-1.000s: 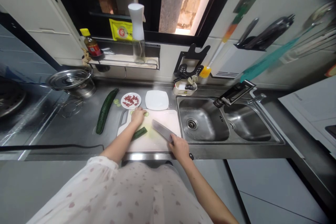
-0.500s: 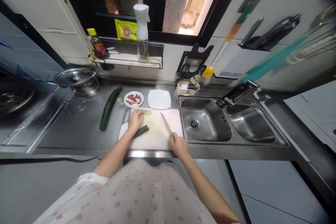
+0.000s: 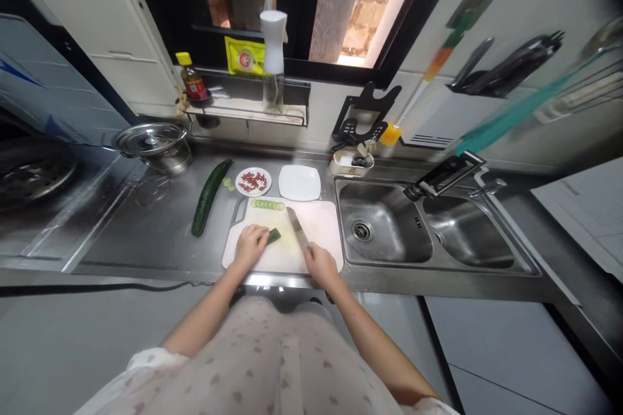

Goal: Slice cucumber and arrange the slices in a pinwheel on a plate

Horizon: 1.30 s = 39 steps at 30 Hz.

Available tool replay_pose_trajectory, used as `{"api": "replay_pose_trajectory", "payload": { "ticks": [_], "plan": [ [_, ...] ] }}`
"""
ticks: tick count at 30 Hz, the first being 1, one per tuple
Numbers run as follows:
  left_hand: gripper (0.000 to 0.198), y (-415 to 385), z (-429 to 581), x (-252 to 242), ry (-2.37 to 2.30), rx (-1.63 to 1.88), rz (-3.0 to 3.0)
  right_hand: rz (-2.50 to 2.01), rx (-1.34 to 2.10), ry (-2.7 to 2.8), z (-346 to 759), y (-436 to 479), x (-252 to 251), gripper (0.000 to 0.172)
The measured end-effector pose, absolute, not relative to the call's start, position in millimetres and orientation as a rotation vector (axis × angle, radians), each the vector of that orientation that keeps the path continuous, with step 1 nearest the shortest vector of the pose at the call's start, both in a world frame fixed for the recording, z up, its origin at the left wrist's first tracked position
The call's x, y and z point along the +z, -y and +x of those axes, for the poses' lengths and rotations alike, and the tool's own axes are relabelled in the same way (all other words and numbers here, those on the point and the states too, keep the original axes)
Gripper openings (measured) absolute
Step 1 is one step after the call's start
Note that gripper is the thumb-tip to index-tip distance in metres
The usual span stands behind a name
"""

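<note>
My left hand (image 3: 251, 245) is closed on a cut piece of cucumber (image 3: 274, 236), whose right end shows past my fingers. My right hand (image 3: 321, 262) grips a knife (image 3: 297, 227) by its handle, blade pointing away from me, just right of the cucumber piece. Both hands are over a white cutting board (image 3: 321, 220). A row of cucumber slices (image 3: 267, 205) lies along the board's far edge. Left of the board rests a long whole cucumber (image 3: 210, 198), with a few loose slices (image 3: 228, 184) beside it.
Behind the board stand a plate (image 3: 240, 189) of chopped red pieces and a white square plate (image 3: 299, 183). A double sink (image 3: 384, 220) with a black faucet (image 3: 440, 176) is on the right. A lidded steel pot (image 3: 158, 146) stands at the back left.
My left hand has come back from the slices, toward me, and now holds the cucumber piece. The knife has moved left, closer to that piece. The slice row is uncovered.
</note>
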<state>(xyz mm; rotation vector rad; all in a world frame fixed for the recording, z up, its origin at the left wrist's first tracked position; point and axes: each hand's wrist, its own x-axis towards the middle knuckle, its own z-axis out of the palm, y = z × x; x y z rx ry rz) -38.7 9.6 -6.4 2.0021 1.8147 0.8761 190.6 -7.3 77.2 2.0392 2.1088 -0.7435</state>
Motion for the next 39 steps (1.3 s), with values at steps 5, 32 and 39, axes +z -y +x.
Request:
{"api": "replay_pose_trajectory", "payload": {
  "ticks": [5, 32, 39],
  "plan": [
    [0.022, -12.0, -36.1, -2.2, -1.758, 0.885, 2.043, 1.967, -0.729, -2.134, 179.4, 7.5, 82.5, 0.033],
    [0.025, -15.7, -29.7, -4.6, -1.613, 0.856, 2.147, 1.762, -0.650, -2.250, 158.1, 2.9, 86.9, 0.032],
    [0.026, -16.3, -31.2, -8.7, -1.592, 0.842, 2.183, 1.708, -0.663, -2.190, 157.1, 4.0, 97.9, 0.030]
  ]
}}
